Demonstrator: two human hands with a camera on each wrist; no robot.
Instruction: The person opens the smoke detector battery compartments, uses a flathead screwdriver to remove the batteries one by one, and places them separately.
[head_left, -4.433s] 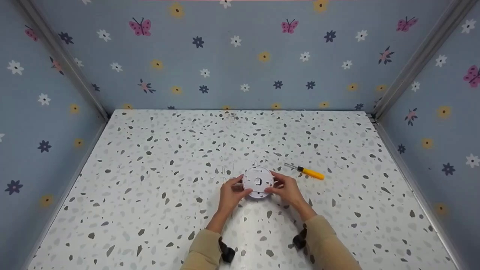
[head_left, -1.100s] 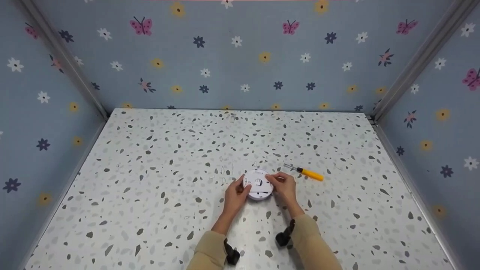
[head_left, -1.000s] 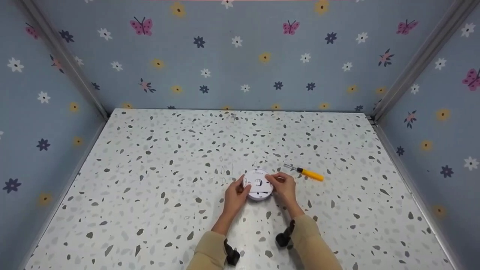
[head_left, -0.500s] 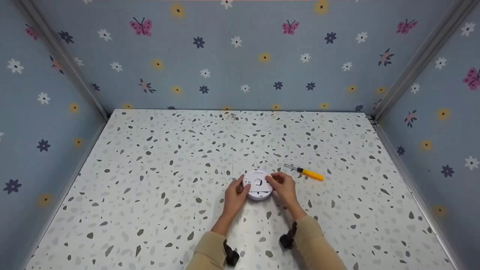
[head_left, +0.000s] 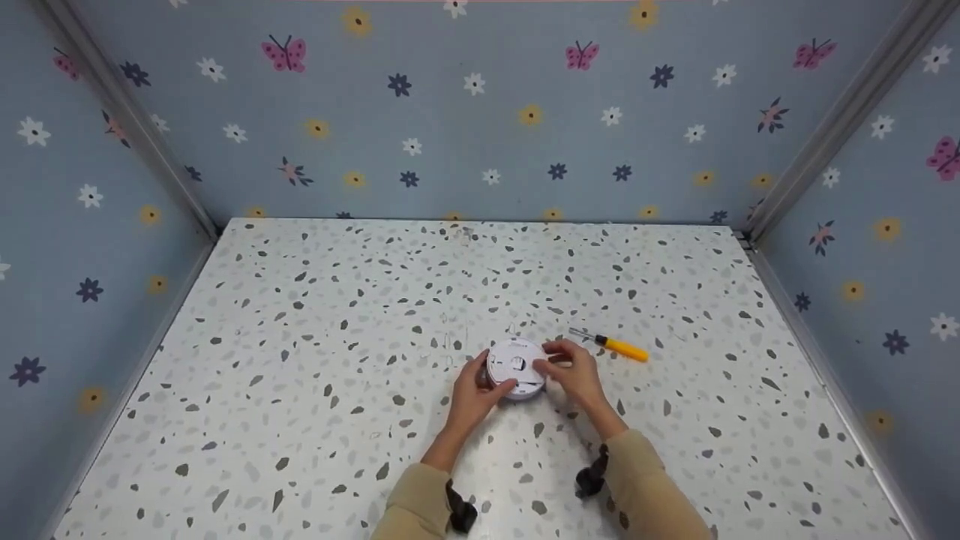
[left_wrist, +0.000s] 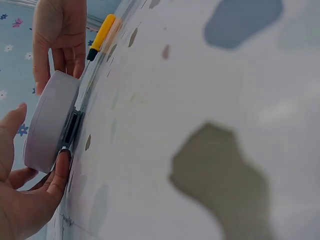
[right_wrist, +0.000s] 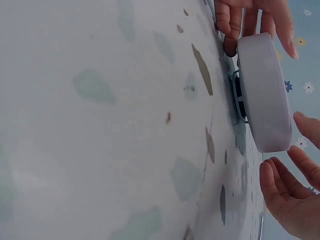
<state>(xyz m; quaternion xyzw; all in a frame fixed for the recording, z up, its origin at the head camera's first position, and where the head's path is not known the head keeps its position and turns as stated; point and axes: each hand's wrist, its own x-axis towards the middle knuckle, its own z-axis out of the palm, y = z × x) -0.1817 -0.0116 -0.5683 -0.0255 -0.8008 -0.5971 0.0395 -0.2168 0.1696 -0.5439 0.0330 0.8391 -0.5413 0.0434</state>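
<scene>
A white round smoke detector [head_left: 517,364] lies with its slotted back plate facing up. Its thick side wall [left_wrist: 52,120] and a dark vented part on the underside [right_wrist: 240,97] show in the wrist views. My left hand [head_left: 472,391] grips it from the left, thumb over the near edge and fingers under the rim. On the right side, my right hand [head_left: 574,373] has its fingers loosely spread, thumb and index fingertips right at the rim. In the right wrist view, the right-hand fingers [right_wrist: 287,187] show a gap below the detector.
A screwdriver [head_left: 619,347] with a yellow handle lies right of the detector, beyond the right hand. The speckled white tabletop [head_left: 360,300] is bordered by blue flowered panels [head_left: 480,135] at the back and both sides. Black wrist cameras [head_left: 592,474] hang at the sleeves.
My right thumb and fingers have loosened from the back plate and shifted toward the right rim. The left thumb has slid rightward along the near edge. The screwdriver stays put.
</scene>
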